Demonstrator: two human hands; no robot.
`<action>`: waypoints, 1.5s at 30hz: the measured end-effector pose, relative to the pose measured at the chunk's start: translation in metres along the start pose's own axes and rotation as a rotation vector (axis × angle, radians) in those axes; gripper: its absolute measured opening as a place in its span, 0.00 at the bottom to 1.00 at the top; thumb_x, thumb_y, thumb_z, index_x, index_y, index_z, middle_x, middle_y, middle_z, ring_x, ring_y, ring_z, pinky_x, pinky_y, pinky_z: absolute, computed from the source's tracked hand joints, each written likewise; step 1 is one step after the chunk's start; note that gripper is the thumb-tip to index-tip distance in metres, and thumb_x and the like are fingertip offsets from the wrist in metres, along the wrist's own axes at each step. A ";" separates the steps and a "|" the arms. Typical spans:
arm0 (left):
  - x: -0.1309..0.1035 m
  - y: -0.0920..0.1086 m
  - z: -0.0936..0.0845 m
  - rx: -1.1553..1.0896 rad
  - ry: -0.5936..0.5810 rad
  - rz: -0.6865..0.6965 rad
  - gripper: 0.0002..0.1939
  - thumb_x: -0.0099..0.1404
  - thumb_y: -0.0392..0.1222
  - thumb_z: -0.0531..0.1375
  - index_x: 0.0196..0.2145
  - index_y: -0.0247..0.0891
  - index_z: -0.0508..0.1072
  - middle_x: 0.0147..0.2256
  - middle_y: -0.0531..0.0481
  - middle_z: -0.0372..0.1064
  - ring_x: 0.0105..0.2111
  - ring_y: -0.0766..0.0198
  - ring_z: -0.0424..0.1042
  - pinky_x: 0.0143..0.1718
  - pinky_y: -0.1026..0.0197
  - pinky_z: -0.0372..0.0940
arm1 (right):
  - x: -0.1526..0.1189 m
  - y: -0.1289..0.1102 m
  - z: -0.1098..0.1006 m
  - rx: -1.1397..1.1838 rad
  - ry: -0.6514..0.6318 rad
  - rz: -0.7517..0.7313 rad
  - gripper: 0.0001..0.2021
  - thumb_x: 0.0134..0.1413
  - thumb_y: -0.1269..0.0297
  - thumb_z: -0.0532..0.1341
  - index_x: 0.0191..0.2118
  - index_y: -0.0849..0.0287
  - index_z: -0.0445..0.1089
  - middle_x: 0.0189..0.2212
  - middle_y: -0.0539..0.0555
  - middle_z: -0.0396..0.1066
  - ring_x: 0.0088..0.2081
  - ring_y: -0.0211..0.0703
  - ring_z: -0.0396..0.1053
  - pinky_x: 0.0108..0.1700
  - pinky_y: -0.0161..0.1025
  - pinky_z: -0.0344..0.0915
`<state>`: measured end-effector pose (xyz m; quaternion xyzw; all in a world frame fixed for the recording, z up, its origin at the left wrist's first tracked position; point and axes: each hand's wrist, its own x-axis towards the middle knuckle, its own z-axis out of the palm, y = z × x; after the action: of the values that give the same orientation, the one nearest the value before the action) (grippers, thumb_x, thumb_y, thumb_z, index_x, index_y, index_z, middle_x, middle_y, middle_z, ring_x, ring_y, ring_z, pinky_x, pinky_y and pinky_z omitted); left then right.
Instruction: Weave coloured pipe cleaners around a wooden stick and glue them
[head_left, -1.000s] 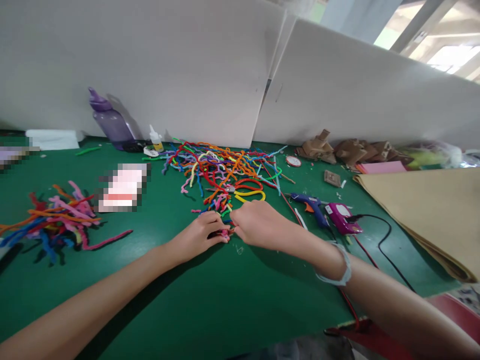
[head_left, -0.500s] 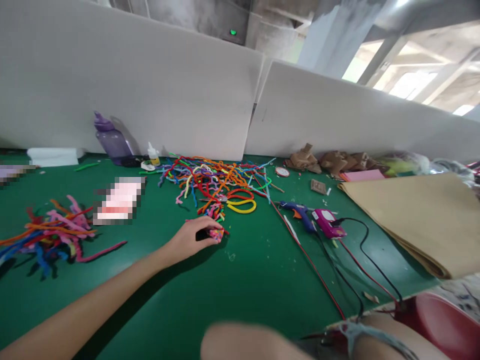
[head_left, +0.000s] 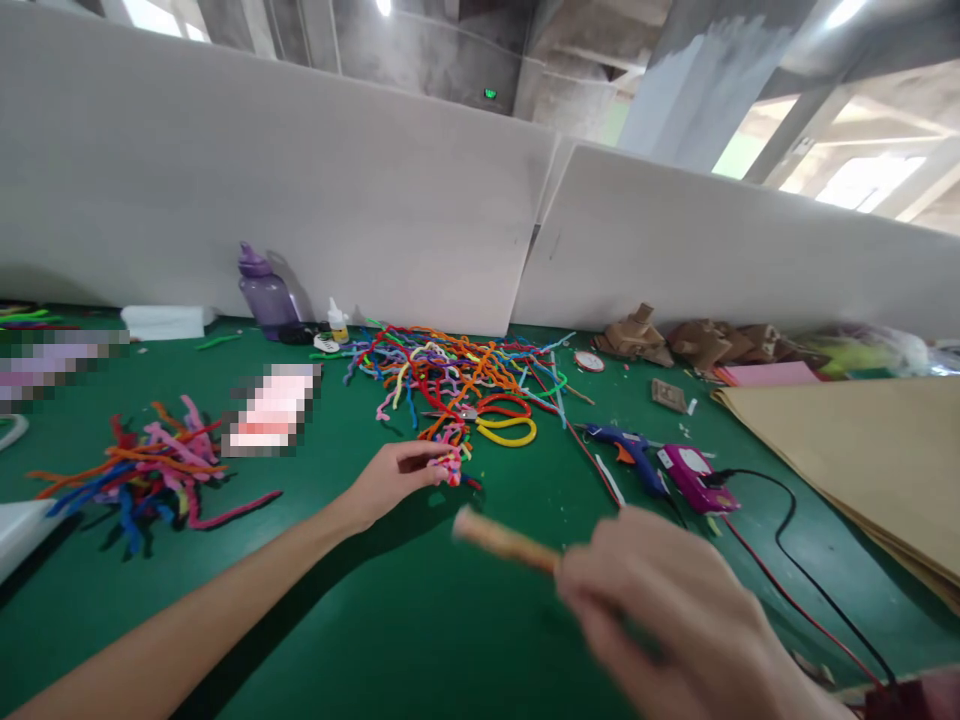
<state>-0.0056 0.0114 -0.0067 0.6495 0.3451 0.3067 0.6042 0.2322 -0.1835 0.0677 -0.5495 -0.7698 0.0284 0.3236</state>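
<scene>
My left hand [head_left: 390,485] pinches a small pink, multicoloured bundle of pipe cleaners [head_left: 450,466] between thumb and fingers, low over the green table [head_left: 450,620]. Just beyond it lie scissors [head_left: 510,430] with red and yellow handles. They rest at the near edge of a tangled pile of coloured pipe cleaners [head_left: 442,365]. In the right foreground my right hand [head_left: 660,590], blurred by motion, is closed around a light brown stick [head_left: 514,545] with a pale end. The stick points left toward the bundle, apart from it.
A blue glue gun [head_left: 626,450] and a magenta box [head_left: 694,478] with cables lie to the right, near brown paper [head_left: 862,450]. Cut pipe cleaners [head_left: 150,460] lie left. A purple bottle [head_left: 268,295] and a glue bottle [head_left: 337,322] stand by the white partition [head_left: 337,200].
My right hand has come up into view from the bottom edge, holding the brown stick. My left hand still pinches the bundle. The whole view has shifted slightly.
</scene>
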 end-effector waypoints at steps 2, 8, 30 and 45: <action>-0.001 0.001 0.001 -0.016 -0.005 0.026 0.16 0.54 0.44 0.66 0.39 0.36 0.72 0.36 0.48 0.76 0.36 0.59 0.75 0.43 0.52 0.68 | 0.043 0.007 -0.003 0.092 -0.028 0.202 0.11 0.58 0.67 0.53 0.39 0.51 0.72 0.32 0.53 0.72 0.32 0.41 0.69 0.35 0.39 0.65; -0.005 0.001 0.004 0.042 -0.064 0.073 0.10 0.57 0.42 0.64 0.37 0.37 0.71 0.35 0.49 0.74 0.35 0.60 0.74 0.40 0.54 0.68 | 0.088 0.034 0.040 0.334 -0.134 0.215 0.15 0.61 0.74 0.49 0.45 0.57 0.71 0.30 0.51 0.67 0.32 0.37 0.67 0.37 0.34 0.64; -0.002 0.010 -0.004 0.673 -0.391 0.392 0.06 0.64 0.43 0.60 0.35 0.38 0.74 0.34 0.49 0.73 0.36 0.63 0.70 0.39 0.62 0.62 | 0.097 0.025 0.050 0.759 0.004 0.400 0.07 0.57 0.65 0.55 0.34 0.58 0.70 0.30 0.50 0.66 0.33 0.37 0.64 0.34 0.34 0.60; -0.009 0.017 -0.002 0.812 -0.370 0.351 0.03 0.63 0.36 0.60 0.35 0.40 0.73 0.33 0.52 0.71 0.33 0.64 0.69 0.37 0.64 0.59 | 0.108 -0.001 0.134 1.666 0.338 0.473 0.29 0.56 0.59 0.60 0.12 0.59 0.45 0.09 0.41 0.40 0.13 0.27 0.39 0.19 0.35 0.35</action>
<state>-0.0107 0.0050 0.0109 0.9251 0.2088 0.1238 0.2921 0.1398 -0.0490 0.0124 -0.2769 -0.3068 0.5649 0.7142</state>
